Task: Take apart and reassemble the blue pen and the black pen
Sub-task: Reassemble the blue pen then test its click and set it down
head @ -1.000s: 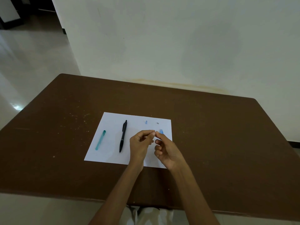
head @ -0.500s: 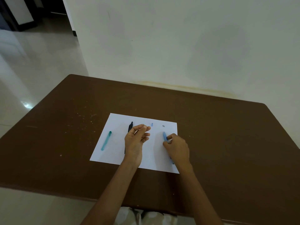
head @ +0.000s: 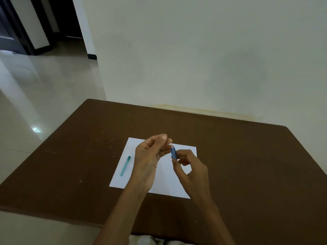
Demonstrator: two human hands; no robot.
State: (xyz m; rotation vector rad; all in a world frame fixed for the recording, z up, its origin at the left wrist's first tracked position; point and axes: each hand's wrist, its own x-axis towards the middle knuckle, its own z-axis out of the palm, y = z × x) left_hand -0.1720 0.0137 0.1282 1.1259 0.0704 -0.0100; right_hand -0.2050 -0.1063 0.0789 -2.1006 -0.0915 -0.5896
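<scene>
My right hand (head: pixel 190 171) pinches a short blue pen barrel piece (head: pixel 173 152) and holds it upright above the white paper (head: pixel 169 184). My left hand (head: pixel 149 160) hovers just left of it. Its thumb and fingertips are pressed together on a thin pen part that barely shows. A teal pen piece (head: pixel 125 166) lies on the left part of the paper. The black pen is hidden behind my left hand.
The paper lies on a brown table (head: pixel 247 165) that stands against a pale wall (head: pixel 194 59). Light specks dot the tabletop left of the paper. Tiled floor (head: pixel 35 96) and a dark doorway lie to the left.
My right hand picked the blue barrel piece up off the paper and raised it. My left hand rose and closed in beside it, covering the black pen. The camera shifted left.
</scene>
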